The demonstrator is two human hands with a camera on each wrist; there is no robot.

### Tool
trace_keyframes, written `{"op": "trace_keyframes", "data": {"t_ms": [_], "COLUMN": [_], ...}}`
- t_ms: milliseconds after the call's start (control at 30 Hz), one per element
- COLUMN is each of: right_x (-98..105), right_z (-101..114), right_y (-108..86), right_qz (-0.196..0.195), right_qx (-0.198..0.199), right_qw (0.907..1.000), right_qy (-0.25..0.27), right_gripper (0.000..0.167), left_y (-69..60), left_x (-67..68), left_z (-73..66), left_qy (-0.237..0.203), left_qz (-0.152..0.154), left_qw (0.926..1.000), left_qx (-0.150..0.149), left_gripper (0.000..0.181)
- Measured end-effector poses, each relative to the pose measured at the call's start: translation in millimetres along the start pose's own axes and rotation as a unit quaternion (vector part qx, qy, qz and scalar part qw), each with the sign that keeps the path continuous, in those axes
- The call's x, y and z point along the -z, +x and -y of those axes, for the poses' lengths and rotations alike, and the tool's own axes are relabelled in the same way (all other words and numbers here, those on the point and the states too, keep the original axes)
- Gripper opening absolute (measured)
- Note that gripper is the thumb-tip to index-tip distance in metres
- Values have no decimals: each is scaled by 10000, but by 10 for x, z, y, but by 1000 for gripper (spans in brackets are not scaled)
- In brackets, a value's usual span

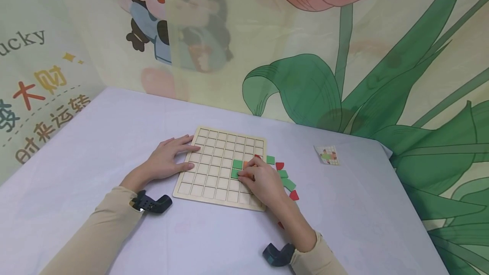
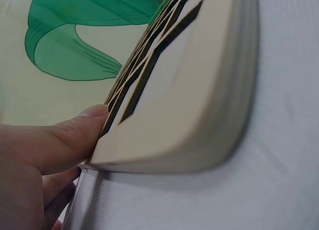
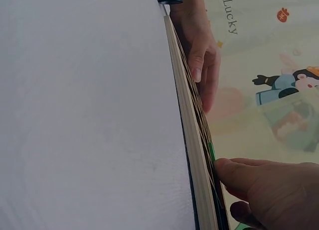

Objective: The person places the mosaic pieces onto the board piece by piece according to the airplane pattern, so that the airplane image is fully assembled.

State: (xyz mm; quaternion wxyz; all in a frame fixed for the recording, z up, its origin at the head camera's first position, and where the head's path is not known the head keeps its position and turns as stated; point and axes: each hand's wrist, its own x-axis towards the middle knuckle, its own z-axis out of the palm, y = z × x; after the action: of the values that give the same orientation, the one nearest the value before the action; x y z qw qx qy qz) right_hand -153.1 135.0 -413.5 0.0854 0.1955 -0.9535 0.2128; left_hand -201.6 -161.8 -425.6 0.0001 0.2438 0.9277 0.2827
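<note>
"Green tiles (image 1: 237, 164), on what?"

"On the board (image 1: 215, 161), mid-frame, one above the other."

"And the fingers?"

"The right hand (image 1: 264, 180) bends its fingertips to the lower tile; whether they pinch it, I cannot tell. The left hand (image 1: 163, 160) lies relaxed, fingers outstretched at the board's left edge."

"What could go wrong?"

"A sideways brush of the fingertips might knock tiles out of line. If the left hand lifts, the board could slide. And a careless right hand might scatter the loose pieces (image 1: 290, 184) right of the board."

"Farther out?"

"The card (image 1: 330, 156), right of centre, apart on white cloth (image 1: 363, 207)."
</note>
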Motion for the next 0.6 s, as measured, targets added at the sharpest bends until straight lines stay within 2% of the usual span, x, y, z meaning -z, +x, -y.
{"op": "trace_keyframes", "data": {"t_ms": [133, 233, 433, 600], "right_x": [45, 127, 351, 450], "right_z": [-22, -62, -281, -532], "right_y": [16, 51, 100, 88], "right_qz": [138, 244, 428, 603], "right_qx": [-158, -520, -1314, -1830], "right_qw": [9996, 9982, 9904, 9812], "right_qy": [178, 171, 7, -69], "right_gripper": [9, 12, 28, 44], "left_y": [3, 4, 3, -3], "left_x": [-1, 1, 4, 11], "left_z": [1, 2, 4, -6], "left_qy": [4, 12, 26, 47], "left_qz": [2, -2, 3, 16], "left_qw": [10000, 10000, 10000, 10000], "left_qx": [16, 3, -13, 9], "left_gripper": [52, 52, 52, 52]}}
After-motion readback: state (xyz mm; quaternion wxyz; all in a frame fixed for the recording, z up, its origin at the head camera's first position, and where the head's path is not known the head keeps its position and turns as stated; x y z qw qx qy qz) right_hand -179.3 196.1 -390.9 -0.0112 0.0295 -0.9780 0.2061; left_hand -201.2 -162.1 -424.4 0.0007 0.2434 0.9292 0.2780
